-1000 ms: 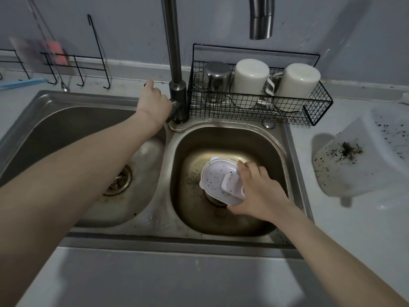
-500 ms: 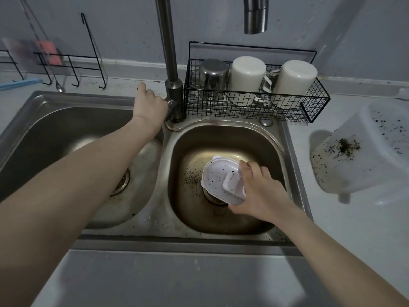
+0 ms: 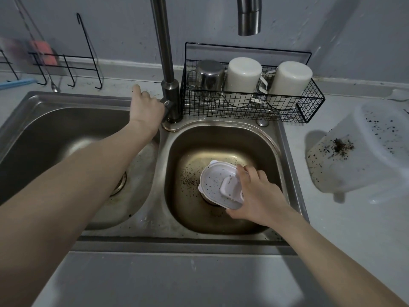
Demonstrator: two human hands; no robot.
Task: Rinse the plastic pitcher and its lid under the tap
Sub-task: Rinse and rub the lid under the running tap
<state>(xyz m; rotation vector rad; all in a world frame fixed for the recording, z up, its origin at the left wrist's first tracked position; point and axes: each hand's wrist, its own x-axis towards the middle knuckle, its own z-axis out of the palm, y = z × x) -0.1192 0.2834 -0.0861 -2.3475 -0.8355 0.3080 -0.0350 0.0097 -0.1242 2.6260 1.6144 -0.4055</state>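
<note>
My right hand (image 3: 256, 196) grips the white pitcher lid (image 3: 215, 183), speckled with dark bits, low inside the right sink basin (image 3: 221, 140) over the drain. My left hand (image 3: 147, 107) is closed on the tap handle at the base of the steel tap (image 3: 164, 52). The spout end (image 3: 249, 17) hangs above the right basin, and no water runs from it. The clear plastic pitcher (image 3: 363, 149) lies on its side on the counter at the right, with dark specks inside.
A black wire rack (image 3: 250, 105) behind the right basin holds a steel cup and two white mugs upside down. The left basin (image 3: 66, 129) lies under my left arm. Wire hooks and a pink sponge stand at the back left.
Both hands have kept their grips. The lid has barely shifted within the basin; the view has tilted slightly.
</note>
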